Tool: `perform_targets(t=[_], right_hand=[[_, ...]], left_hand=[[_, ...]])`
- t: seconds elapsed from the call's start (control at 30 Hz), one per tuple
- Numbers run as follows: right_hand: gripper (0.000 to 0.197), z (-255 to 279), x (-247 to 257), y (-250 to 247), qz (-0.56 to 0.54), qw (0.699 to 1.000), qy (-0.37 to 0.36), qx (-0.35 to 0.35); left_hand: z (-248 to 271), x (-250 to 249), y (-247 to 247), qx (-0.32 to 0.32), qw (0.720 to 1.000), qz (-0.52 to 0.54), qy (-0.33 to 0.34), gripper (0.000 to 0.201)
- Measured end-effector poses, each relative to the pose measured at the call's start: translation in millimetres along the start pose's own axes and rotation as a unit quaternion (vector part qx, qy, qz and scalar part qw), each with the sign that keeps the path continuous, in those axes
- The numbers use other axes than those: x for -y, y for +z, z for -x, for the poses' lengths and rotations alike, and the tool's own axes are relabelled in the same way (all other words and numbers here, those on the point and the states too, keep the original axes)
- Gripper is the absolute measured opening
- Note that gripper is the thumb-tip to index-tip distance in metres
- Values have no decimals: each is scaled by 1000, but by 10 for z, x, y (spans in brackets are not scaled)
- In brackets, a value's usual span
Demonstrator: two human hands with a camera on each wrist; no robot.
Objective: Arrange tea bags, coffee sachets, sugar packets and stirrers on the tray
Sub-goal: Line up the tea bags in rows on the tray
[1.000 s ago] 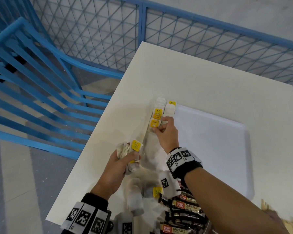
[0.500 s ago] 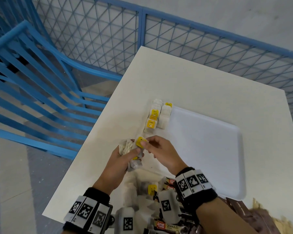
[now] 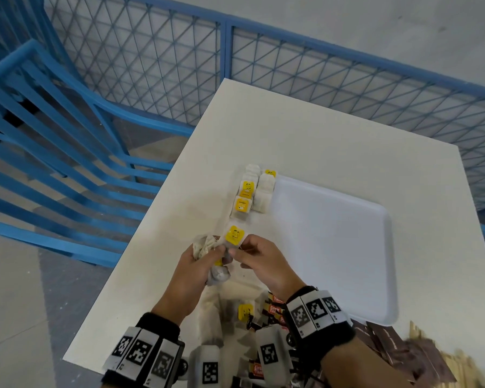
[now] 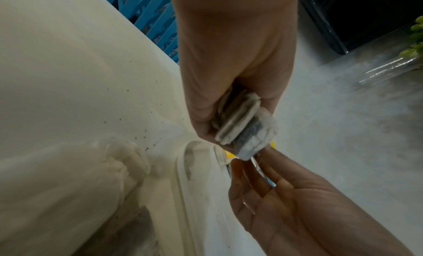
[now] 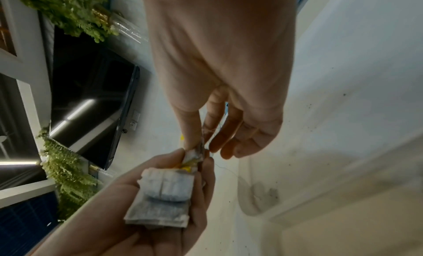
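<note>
Coffee sachets (image 3: 275, 309) lie nearest. Left hand (image 3: 192, 273) grips bunched tea bags (image 5: 160, 196); right hand (image 3: 263, 261) pinches one yellow-tagged bag (image 3: 235, 235) (thumb and forefinger). Beyond, placed tea bags (image 3: 254, 191) line the tray (image 3: 347, 247) corner.

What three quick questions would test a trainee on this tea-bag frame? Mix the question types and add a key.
1. True or false: the left hand holds a bunch of tea bags.
2. Multiple choice: the tea bags already laid down lie at which part of the white tray? A. its far left corner. B. its middle. C. its near right corner.
3. Fill in: the fingers of the right hand pinch a tea bag at the top of the bunch, just below its ______-coloured tag.

Key: 1 true. 2 A. 3 yellow.
</note>
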State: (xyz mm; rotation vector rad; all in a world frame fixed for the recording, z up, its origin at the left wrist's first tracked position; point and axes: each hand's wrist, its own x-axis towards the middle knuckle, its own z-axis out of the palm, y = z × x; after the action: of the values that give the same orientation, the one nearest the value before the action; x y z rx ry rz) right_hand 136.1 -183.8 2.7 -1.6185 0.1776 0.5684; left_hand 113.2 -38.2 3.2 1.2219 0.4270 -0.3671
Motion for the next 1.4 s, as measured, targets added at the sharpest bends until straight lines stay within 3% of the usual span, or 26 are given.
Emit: perform_targets(t=[0.1, 0.2, 0.3, 0.43, 0.5, 0.6, 1.07, 1.23, 1.4], right_hand=[[2, -52, -26, -53, -40, 998, 12, -36], [14, -171, -63, -188, -54, 993, 29, -99], [11, -317, -85, -337, -5, 986, 26, -164], [31, -498, -75, -467, 40, 975, 5, -219], [36, -564, -47, -497, 74, 972, -5, -225], [42, -651, -11, -507, 104, 969, -15, -225], [67, -776, 44, -524, 161, 958, -32, -236], [63, -742, 39, -509, 165, 950, -57, -260], [26, -522, 97, -393, 171, 956, -79, -225]], left_hand=[[-33, 22, 1, -35, 998, 48, -22, 11], [-80, 36, -63, -67, 991, 104, -53, 11], [-107, 34, -129, -65, 983, 155, -79, 14], [-109, 12, -159, -29, 973, 206, -101, 16], [-107, 3, -151, -13, 970, 219, -100, 27], [-112, 4, -127, -5, 969, 225, -103, 19], [-89, 31, -88, -13, 985, 135, -107, 20], [-92, 31, -70, -20, 987, 128, -90, 19], [-79, 12, -42, -13, 991, 120, -52, 17]])
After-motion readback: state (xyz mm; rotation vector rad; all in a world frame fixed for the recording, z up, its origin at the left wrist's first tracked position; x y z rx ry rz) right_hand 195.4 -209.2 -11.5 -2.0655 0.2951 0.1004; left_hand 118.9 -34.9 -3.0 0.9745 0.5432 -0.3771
